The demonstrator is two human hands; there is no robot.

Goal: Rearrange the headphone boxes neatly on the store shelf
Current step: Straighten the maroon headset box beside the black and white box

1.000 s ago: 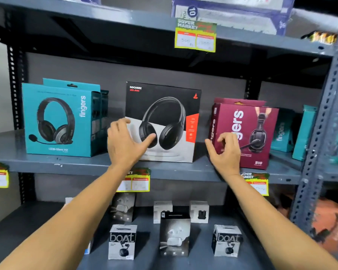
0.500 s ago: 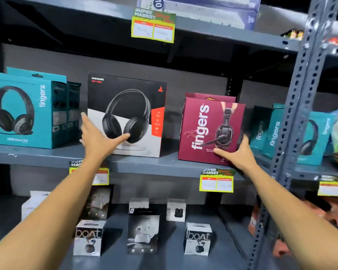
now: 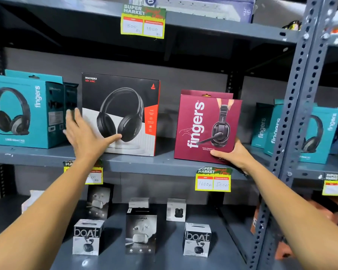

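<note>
On the grey middle shelf (image 3: 137,164) a black and white Rockerz headphone box (image 3: 123,112) stands upright at the centre. My left hand (image 3: 84,135) is spread at its lower left edge, thumb on the front face, fingers by its side. A maroon Fingers box (image 3: 205,125) stands to the right, with a second maroon box just behind it. My right hand (image 3: 232,154) holds its lower right corner, thumb across the front. A teal Fingers box (image 3: 21,112) stands at the far left, another one behind it.
More teal Fingers boxes (image 3: 293,131) stand beyond the perforated steel upright (image 3: 293,121) on the right. Small boat earbud boxes (image 3: 87,237) and others sit on the lower shelf. Yellow price tags (image 3: 213,180) hang from the shelf edges. The upper shelf sits low overhead.
My right hand has turned the maroon box from angled to facing front and moved to its lower right corner. My left hand slid to the black box's left edge. The view shifted right.
</note>
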